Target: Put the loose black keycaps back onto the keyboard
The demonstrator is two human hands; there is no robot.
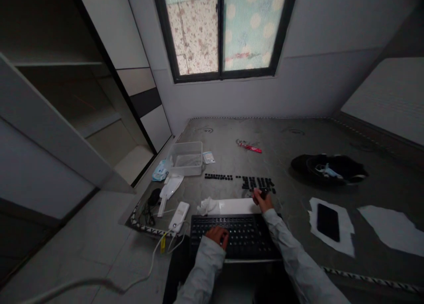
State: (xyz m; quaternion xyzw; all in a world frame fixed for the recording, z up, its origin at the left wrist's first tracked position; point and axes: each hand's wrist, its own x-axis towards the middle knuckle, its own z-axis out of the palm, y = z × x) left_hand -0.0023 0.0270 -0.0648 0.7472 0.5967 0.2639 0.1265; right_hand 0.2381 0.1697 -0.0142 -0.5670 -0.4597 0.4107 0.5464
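A black keyboard (247, 251) lies across my lap at the table edge, its stems or switches showing as pale dots in places. My left hand (217, 236) rests on the left part of its keys, fingers bent and apart from the thumb. Beyond the keyboard's far edge, my right hand (263, 202) is raised with its fingers closed around a small dark thing (264, 193), too small to name. Just past that hand, loose black keycaps (258, 182) stand in rows, and a longer line of keycaps (218, 177) runs to the left.
A white strip (236, 206) and crumpled tissue (208, 205) lie behind the keyboard. To the left are a white power strip (179, 216), cables and a clear plastic box (186, 159). On the right, a phone (327, 222) lies on paper, near a dark bag (331, 169). A red strap (250, 147) lies farther back.
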